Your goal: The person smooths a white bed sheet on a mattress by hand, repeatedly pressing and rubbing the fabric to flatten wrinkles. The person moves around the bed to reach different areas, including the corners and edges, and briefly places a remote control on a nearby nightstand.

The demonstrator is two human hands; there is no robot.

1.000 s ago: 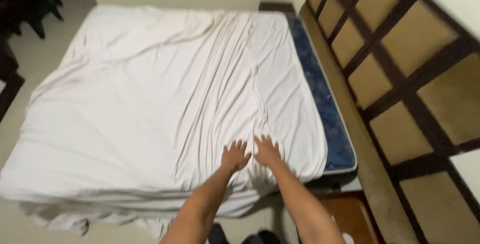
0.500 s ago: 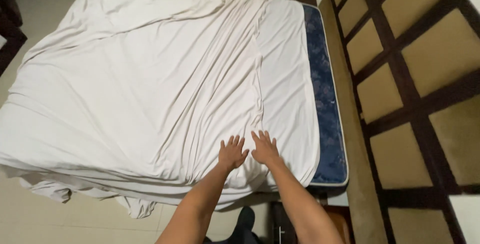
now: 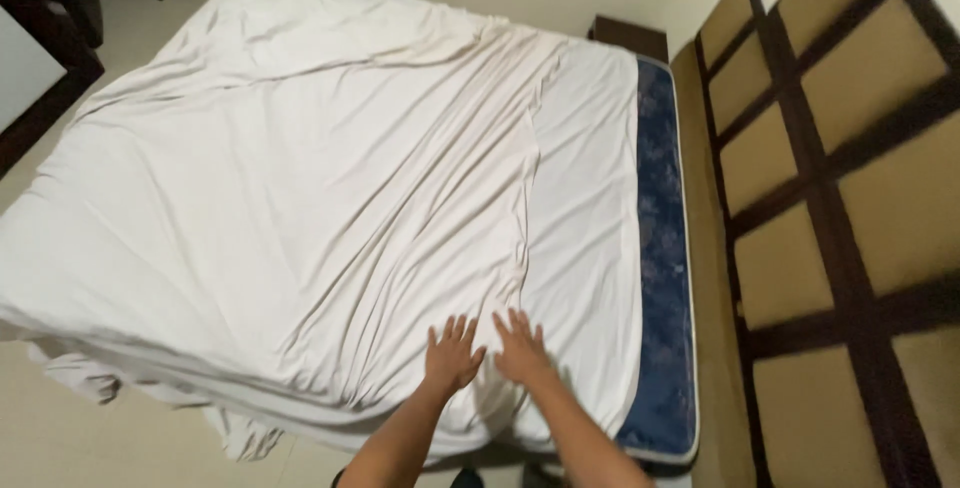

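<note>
Both hands are laid flat, palms down and fingers spread, on a white sheet (image 3: 300, 198) near the near edge of a bed. The left hand (image 3: 452, 356) and the right hand (image 3: 520, 348) lie just beside each other, thumbs almost touching; nothing is gripped by either, and the cloth is only pressed under the open palms. Both forearms are cut off by the lower edge of the view.

The sheet is spread over most of the mattress (image 3: 662, 278) and is creased, with long folds running from the hands toward the far side. A raised fold is seen running from far to near just right of the middle. At the right, a strip of the blue patterned mattress is left bare. At the near left, the sheet hangs over the edge and is bunched toward the floor (image 3: 60, 438); how far it hangs cannot be made out.

A panelled headboard (image 3: 830, 198) of tan squares in dark framing fills the right side and is partly cut off. Dark furniture (image 3: 40, 58) at the far left is only partly seen.
</note>
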